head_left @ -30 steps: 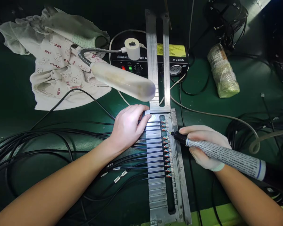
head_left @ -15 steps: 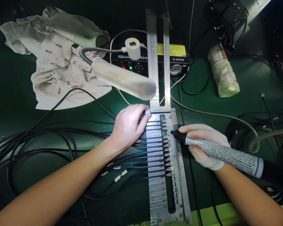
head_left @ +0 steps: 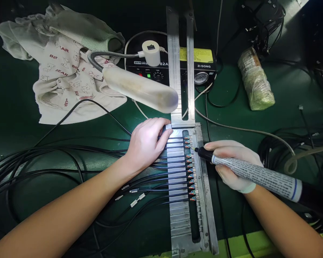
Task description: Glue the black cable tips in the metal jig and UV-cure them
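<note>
Right hand [head_left: 237, 154] clamped round pen-like tool [head_left: 258, 177], butt dark; left hand [head_left: 146, 143] at jig [head_left: 179, 220], grip unclear

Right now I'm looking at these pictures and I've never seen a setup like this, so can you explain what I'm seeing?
There's no robot here, just a person's two hands. Every picture comes from one camera worn on the head, looking forward and down.

The bare left hand touches a metal fixture on a green table. The right hand, in a pale glove, holds a thick pen-shaped tool, its tip near the fixture.

Black cables come in from the left, several lying across the fixture with small coloured ends in a row. Above it hangs what looks like a bendy lamp. Behind are a black control box with a gauge, a printed cloth and a plastic-wrapped bundle.
</note>
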`<state>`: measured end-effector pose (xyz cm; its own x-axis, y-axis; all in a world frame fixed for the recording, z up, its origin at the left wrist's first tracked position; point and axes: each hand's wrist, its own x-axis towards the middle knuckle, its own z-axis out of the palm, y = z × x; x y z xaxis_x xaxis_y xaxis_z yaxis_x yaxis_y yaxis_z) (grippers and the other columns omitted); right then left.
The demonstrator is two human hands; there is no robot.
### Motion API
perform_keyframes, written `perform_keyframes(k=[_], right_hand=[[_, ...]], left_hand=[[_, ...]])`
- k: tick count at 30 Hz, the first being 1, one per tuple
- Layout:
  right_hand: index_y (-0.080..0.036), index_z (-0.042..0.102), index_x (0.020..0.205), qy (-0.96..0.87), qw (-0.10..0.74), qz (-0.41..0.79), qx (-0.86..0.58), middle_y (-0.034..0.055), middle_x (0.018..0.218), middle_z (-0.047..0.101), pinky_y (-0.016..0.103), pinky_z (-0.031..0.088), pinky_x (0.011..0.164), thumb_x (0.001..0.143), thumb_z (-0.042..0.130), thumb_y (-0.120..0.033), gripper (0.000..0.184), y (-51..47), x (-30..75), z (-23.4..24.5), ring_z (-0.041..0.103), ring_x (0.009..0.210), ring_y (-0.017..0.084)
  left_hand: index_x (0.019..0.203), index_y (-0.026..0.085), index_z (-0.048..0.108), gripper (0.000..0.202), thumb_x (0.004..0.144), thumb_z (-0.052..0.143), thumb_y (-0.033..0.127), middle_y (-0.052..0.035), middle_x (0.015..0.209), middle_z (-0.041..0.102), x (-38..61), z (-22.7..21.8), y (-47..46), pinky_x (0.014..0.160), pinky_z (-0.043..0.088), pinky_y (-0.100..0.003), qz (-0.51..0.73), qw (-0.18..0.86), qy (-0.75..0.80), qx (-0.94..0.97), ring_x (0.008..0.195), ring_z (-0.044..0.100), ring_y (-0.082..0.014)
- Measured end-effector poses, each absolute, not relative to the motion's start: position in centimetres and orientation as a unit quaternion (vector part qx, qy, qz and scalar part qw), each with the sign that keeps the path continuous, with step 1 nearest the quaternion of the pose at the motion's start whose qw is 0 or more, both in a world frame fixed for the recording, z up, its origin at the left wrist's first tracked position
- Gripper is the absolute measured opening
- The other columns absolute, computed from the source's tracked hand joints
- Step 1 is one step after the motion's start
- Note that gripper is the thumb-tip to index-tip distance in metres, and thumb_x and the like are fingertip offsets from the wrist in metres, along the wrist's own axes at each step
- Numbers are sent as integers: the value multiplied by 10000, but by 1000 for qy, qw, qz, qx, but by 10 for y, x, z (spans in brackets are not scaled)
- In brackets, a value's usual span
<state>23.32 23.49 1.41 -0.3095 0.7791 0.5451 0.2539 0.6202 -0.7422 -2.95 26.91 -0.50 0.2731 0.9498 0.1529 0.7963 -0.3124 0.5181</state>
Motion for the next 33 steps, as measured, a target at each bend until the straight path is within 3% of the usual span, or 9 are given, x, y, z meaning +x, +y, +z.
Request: perform_keyframes(k=[33], right_hand=[[-203, 714, 1088, -760, 480, 272, -345, 99, 1071, 766, 395, 648, 782, 764, 777, -174, 331, 235, 234, 14, 750, 936, 261]], left_hand=[[1068, 169, 642, 230, 996, 518, 349, -39, 918, 679, -29, -6, 269, 720, 416, -299, 225, 170, 561, 778, 802, 586, -180]])
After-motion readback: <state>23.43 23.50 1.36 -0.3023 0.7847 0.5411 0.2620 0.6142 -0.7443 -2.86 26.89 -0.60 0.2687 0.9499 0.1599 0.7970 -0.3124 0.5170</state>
